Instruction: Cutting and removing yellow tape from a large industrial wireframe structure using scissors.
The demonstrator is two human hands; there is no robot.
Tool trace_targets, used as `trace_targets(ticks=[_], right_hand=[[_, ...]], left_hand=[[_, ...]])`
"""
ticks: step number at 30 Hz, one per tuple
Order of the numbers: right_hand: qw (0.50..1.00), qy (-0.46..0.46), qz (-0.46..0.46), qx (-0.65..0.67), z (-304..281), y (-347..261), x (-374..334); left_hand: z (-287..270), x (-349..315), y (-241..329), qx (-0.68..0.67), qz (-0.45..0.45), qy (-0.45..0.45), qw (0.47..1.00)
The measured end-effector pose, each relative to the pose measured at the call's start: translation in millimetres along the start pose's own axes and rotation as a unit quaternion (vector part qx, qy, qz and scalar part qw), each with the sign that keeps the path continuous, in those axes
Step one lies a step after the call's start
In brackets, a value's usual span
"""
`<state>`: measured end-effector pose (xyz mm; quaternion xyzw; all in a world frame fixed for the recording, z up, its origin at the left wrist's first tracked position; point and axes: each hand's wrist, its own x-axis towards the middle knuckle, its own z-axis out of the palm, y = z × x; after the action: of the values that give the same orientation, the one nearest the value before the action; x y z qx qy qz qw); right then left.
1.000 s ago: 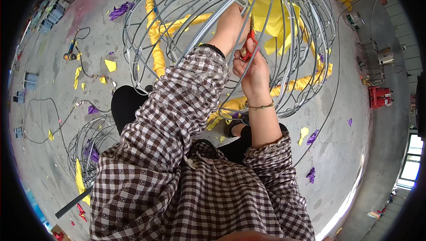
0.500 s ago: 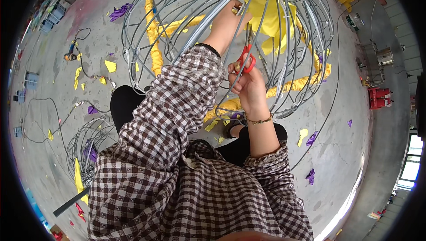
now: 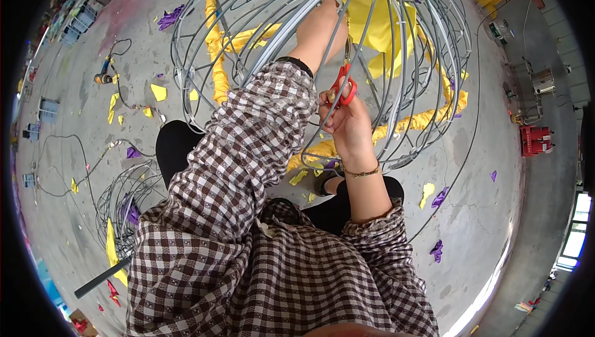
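Note:
A large round cage of bent grey wires [image 3: 197, 45] stands in front of me, with yellow cloth [image 3: 379, 24] at its top and hanging down inside. My left hand [image 3: 322, 27] reaches in among the wires beside this cloth; its fingers are hidden, so whether it grips anything does not show. Lower and to the right, my right hand [image 3: 348, 117] is closed round the red-handled scissors [image 3: 351, 92]. Their blades point up toward the cloth's lower edge, near the left wrist. Yellow-wrapped bars [image 3: 414, 120] form the base of the cage.
A coil of grey wire [image 3: 111, 203] lies at left, with a dark bar [image 3: 102, 279] below it. A power drill [image 3: 102, 78] rests farther off. Yellow and purple scraps [image 3: 436, 251] are scattered on the concrete floor [image 3: 458, 213]. A red box-shaped thing [image 3: 536, 141] stands at right.
My left hand has moved slightly deeper and turned, so its fingers no longer show. The right hand and scissors stay in nearly the same place.

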<state>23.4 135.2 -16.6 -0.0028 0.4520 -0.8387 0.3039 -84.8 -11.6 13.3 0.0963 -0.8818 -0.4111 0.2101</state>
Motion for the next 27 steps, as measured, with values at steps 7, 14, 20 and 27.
trace_targets(ticks=[7,14,20,27], right_hand=[[0.998,0.052,-0.037,-0.028,10.6,-6.8,-3.3],[0.994,0.068,-0.063,-0.065,12.3,-21.5,5.6],[0.993,0.077,-0.023,-0.085,10.5,-27.4,6.6],[0.975,0.133,-0.031,-0.173,14.5,-30.5,17.4]], left_hand=[[-6.1,0.2,11.9,0.008,-0.051,-0.01,0.999],[-6.3,-1.2,9.1,-0.057,-0.054,0.005,0.997],[-8.9,-10.9,1.2,-0.057,0.008,0.026,0.998],[-9.1,-13.7,-5.7,-0.047,-0.002,-0.011,0.999]])
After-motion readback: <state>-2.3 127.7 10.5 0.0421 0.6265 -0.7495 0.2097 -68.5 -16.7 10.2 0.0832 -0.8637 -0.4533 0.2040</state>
